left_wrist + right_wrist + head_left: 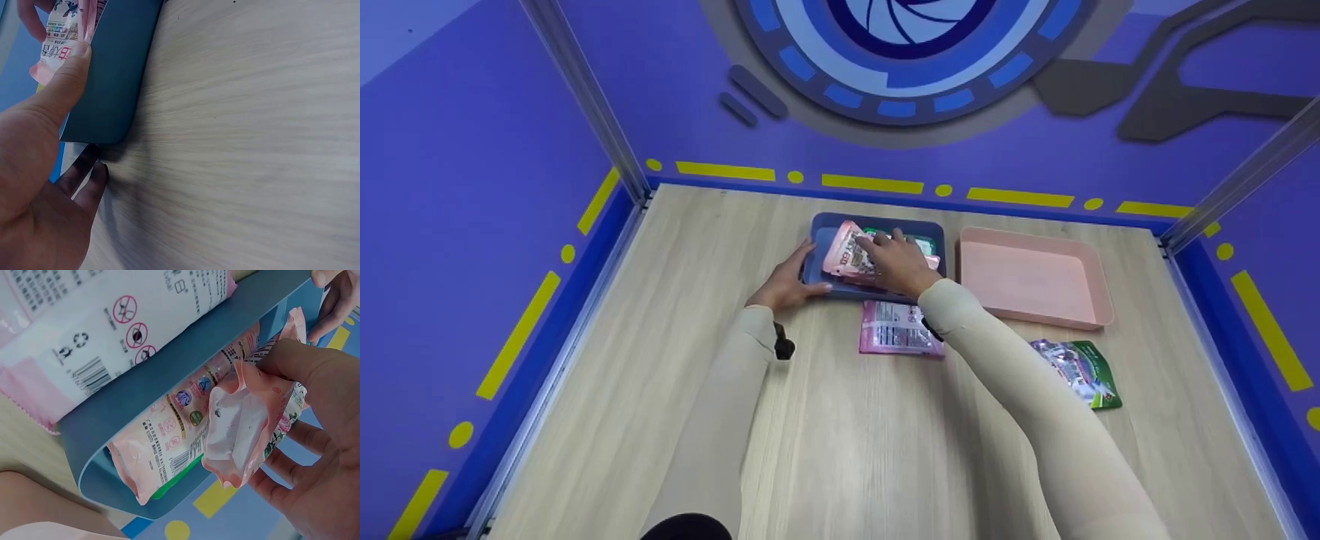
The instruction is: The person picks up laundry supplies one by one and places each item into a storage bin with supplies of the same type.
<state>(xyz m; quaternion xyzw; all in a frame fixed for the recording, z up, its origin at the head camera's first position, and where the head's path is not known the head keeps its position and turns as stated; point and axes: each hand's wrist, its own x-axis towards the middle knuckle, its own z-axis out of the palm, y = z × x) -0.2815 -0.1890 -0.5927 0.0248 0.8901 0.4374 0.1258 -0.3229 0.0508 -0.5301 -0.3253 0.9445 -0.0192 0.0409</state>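
Observation:
My right hand [901, 264] pinches a pink pouch [846, 255] with printed lettering, thumb on one side and fingers on the other. In the right wrist view the pouch is tilted, its pale gusseted base facing the camera. Under it, a second pink pouch [163, 450] lies inside the blue tray [820, 264]. Part of a green packet [928, 244] shows at the tray's back; the right hand hides the rest. My left hand [786, 286] braces the tray's left end, thumb along the near wall and fingers, fairly straight, by the corner [107, 132].
A pink tray [1027, 274] stands right of the blue one. On the table in front of the blue tray lies a pink-purple packet [896, 337], back label up. A green and purple pouch [1084, 375] lies near the right forearm. Blue panels [840, 157] enclose the table's back and sides.

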